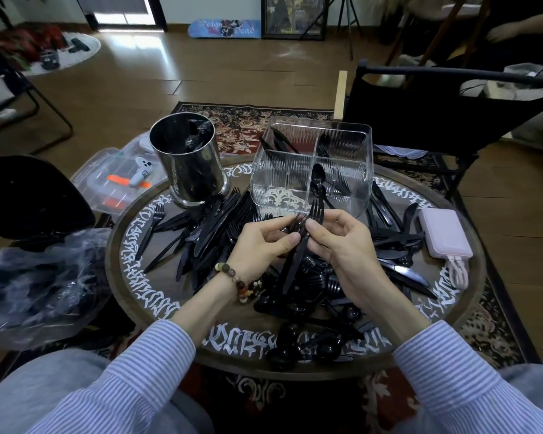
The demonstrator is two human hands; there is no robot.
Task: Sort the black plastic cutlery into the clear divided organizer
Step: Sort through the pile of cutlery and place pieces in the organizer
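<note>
skateboard deck (224,28), "Reign of Dead"

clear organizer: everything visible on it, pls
The clear divided organizer is a boxy, transparent container with ribbed walls, rounded corners and inner dividers that form compartments. It looks like hard plastic. It stands upright on the far side of the round table, right of the metal canister. It already holds some black cutlery: a spoon stands in a near compartment, other pieces in the rear ones. Loose cutlery lies against its base. Neither hand touches it.

Blue-white striped sleeves (157,355), beaded bracelet (237,281)
</note>
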